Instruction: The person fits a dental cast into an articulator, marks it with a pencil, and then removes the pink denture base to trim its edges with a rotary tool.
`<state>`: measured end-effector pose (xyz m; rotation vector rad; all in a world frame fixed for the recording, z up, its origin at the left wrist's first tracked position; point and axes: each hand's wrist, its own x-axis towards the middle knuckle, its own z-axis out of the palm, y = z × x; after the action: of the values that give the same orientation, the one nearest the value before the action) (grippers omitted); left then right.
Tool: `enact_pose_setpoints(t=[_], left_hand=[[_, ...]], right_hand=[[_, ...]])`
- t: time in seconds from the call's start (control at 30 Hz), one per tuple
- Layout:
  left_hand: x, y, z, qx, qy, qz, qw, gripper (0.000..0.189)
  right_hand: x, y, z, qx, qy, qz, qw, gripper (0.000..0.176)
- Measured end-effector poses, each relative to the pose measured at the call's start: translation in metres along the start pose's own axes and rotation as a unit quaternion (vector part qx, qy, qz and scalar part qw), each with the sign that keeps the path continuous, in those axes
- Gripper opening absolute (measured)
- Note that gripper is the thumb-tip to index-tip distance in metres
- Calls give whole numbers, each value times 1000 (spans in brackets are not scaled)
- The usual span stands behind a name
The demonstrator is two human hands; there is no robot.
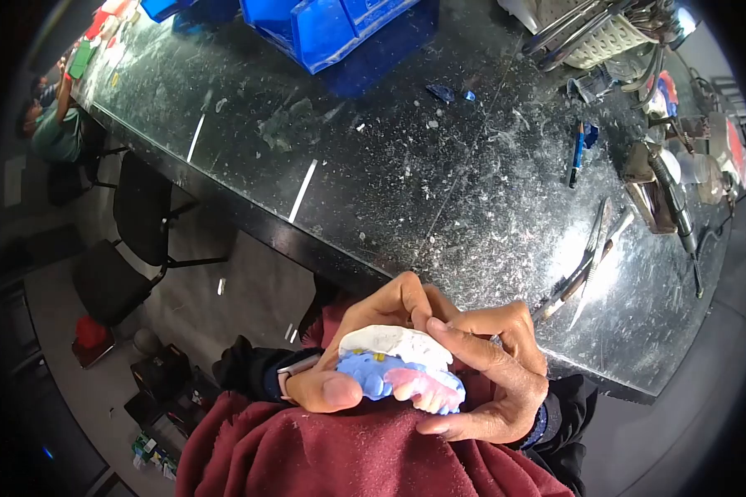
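Note:
A dental cast [398, 377] is held close to my chest, over a maroon garment. One part is blue with pink gum material and several tooth-coloured teeth; a white plaster part [394, 341] lies against its far side. My left hand [331, 377] grips the left end, thumb on the blue and the other fingers behind the white part. My right hand [501, 373] is curled around the right end, with a fingertip near the top of the plaster and the thumb below the teeth. The palm-side contacts are hidden.
On the dusty black bench [348, 182] lie metal hand tools [593, 261], a blue pencil [576, 157] and blue scraps [441, 93]. Blue bins [323, 33] and a white basket of tools [609, 41] stand farther back. A corded handpiece [671, 195] is at right. Chairs [145, 207] and another person [58, 132] are left.

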<state>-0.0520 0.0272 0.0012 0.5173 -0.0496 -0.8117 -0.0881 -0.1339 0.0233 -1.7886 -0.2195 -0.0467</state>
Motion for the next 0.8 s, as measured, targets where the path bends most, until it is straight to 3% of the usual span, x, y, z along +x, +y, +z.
enact_pose_setpoints(t=[0.1,0.2,0.4,0.6,0.8], left_hand=[[3,11,1,81,-4,17,997,62],[2,10,8,108,51,55,991,57],[0,6,17,167,88,120,975,46],[-1,4,14,199,90,129,967,49],[-1,2,11,216,70,121,966,52]], right_hand=[[5,-2,1,8,12,3,1000,61],[2,0,5,10,39,2,999,53],[5,-2,6,9,52,-37,998,47],[7,0,8,18,79,-68,994,51],[7,-1,23,38,179,-61,981,50]])
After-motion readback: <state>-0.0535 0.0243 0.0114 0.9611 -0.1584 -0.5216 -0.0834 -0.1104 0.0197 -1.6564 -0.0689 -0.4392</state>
